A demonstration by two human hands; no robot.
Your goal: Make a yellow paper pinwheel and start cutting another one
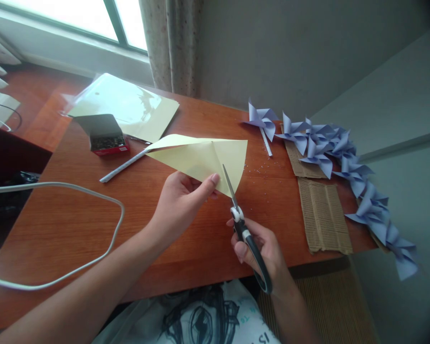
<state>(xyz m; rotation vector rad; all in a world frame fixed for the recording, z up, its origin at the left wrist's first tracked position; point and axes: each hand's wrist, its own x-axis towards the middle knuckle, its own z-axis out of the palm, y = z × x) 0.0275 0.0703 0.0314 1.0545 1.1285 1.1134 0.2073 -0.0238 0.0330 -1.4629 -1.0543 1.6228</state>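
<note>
My left hand (189, 198) pinches the lower edge of a pale yellow sheet of paper (186, 160), thumb on top. The paper is creased and partly slit, with its corners spreading apart above the table. Held in my right hand (261, 248) is a pair of scissors (249, 236) with dark grey and white handles. Its blades lie across the paper's lower right part, just right of my left thumb. Part of the lower blade is hidden by the paper. A rolled white paper stick (123, 166) rests on the table to the left of the sheet.
On the wooden table (146, 272) lie an opened red box of small dark pieces (109, 143), yellow sheets in a clear sleeve (129, 102) and a white cable (118, 229). Several purple paper pinwheels (317, 148) line the right edge, near corrugated cardboard (324, 215).
</note>
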